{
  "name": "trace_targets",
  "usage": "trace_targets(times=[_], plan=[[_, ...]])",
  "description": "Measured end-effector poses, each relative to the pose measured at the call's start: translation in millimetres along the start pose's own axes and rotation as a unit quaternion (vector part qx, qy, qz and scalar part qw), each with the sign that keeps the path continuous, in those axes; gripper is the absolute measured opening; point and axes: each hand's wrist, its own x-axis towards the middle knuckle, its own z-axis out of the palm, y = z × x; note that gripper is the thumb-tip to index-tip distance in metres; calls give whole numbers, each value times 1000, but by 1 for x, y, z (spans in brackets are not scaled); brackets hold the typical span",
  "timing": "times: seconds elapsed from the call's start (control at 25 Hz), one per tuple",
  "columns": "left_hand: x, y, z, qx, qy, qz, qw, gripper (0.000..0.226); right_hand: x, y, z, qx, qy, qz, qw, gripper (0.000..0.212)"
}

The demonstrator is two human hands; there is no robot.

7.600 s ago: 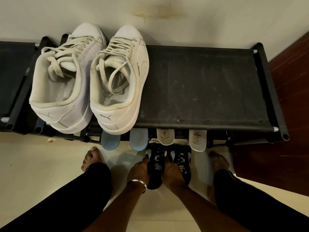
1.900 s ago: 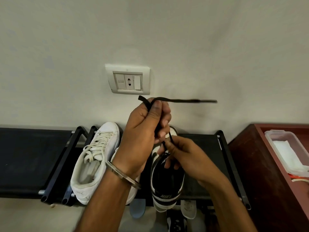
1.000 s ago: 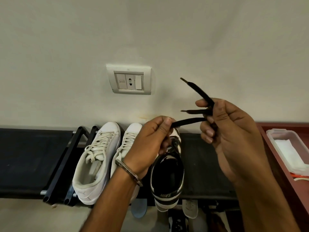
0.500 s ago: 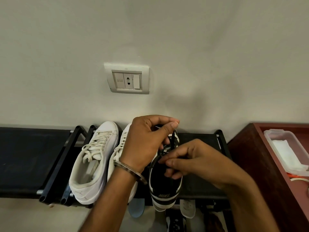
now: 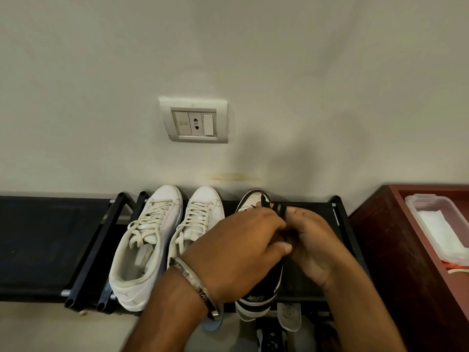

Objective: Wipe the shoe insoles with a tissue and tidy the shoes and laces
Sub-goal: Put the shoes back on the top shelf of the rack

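A black-and-white sneaker stands on the black shoe rack, toe toward the wall. Both hands work over its middle and hide most of it. My left hand, with a metal bangle on the wrist, and my right hand meet above the tongue and pinch its black lace, whose loops stick up between the fingers. Two white sneakers stand side by side left of it, laces threaded. Below the rack edge, a blue insole and a white insole poke out.
A wall socket plate sits above the shoes. At the right, a dark red wooden unit holds a clear plastic box with white tissue in it. Another black rack section extends left. Another dark shoe sits on the floor below.
Both hands have dropped from in front of the wall down onto the black-and-white sneaker, drawing the black lace in close. Earlier that shoe came up from the floor onto the rack.
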Motion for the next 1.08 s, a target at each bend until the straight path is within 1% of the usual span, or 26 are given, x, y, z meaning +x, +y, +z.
trace_targets(times=[0.08, 0.12, 0.16, 0.2, 0.24, 0.28, 0.32, 0.36, 0.4, 0.44, 0.48, 0.52, 0.6, 0.64, 0.68, 0.72, 0.76, 0.88, 0.96, 1.08], plan=[[-5, -2, -3, -9, -39, -8, 999, 26, 3, 0, -5, 121, -28, 43, 991, 37], [-5, -4, -3, -5, -67, -9, 998, 29, 3, 2, -5, 134, -39, 46, 989, 37], [-5, -5, -3, 8, -106, -7, 994, 33, 4, 5, -6, 106, -37, 36, 993, 33], [-6, -6, -2, 14, -145, -4, 989, 37, 4, 7, -5, 49, -25, 15, 998, 28], [-6, -9, -4, 2, -170, -5, 986, 38, 4, 8, -5, -20, -11, -15, 1000, 23], [-7, -12, -8, -31, -177, -16, 984, 37, 3, 8, -4, -87, 2, -47, 995, 19], [-8, -16, -12, -82, -164, -39, 982, 34, 2, 8, -5, -143, 15, -76, 987, 16], [-8, -20, -16, -143, -130, -73, 978, 32, 2, 7, -7, -190, 31, -95, 977, 14], [-7, -25, -17, -205, -90, -116, 968, 33, 3, 8, -11, -233, 47, -108, 965, 13], [-5, -30, -15, -261, -62, -164, 949, 37, 2, 7, -13, -280, 56, -115, 952, 14], [-2, -35, -10, -303, -61, -213, 927, 43, 2, 8, -13, -339, 63, -122, 931, 15], [2, -39, -2, -333, -80, -249, 906, 49, 1, 7, -12, -414, 68, -133, 898, 17], [8, -44, 15, -376, -127, -291, 871, 60, -1, 8, -7, -571, 69, -175, 799, 21], [11, -46, 21, -396, -134, -302, 857, 64, -2, 8, -3, -628, 59, -194, 751, 21], [12, -48, 25, -409, -129, -309, 849, 67, -3, 10, 2, -667, 46, -207, 714, 19], [14, -50, 27, -414, -120, -313, 846, 67, -4, 14, 7, -695, 30, -210, 687, 17], [16, -51, 28, -410, -113, -317, 848, 66, -5, 18, 11, -711, 16, -208, 672, 16], [17, -54, 29, -370, -100, -326, 864, 55, -12, 30, 21, -718, -26, -161, 677, 24], [17, -54, 31, -324, -103, -323, 883, 49, -20, 34, 28, -735, -38, -156, 659, 32], [17, -50, 36, -232, -116, -313, 914, 44, -28, 41, 36, -769, -62, -126, 623, 36]])
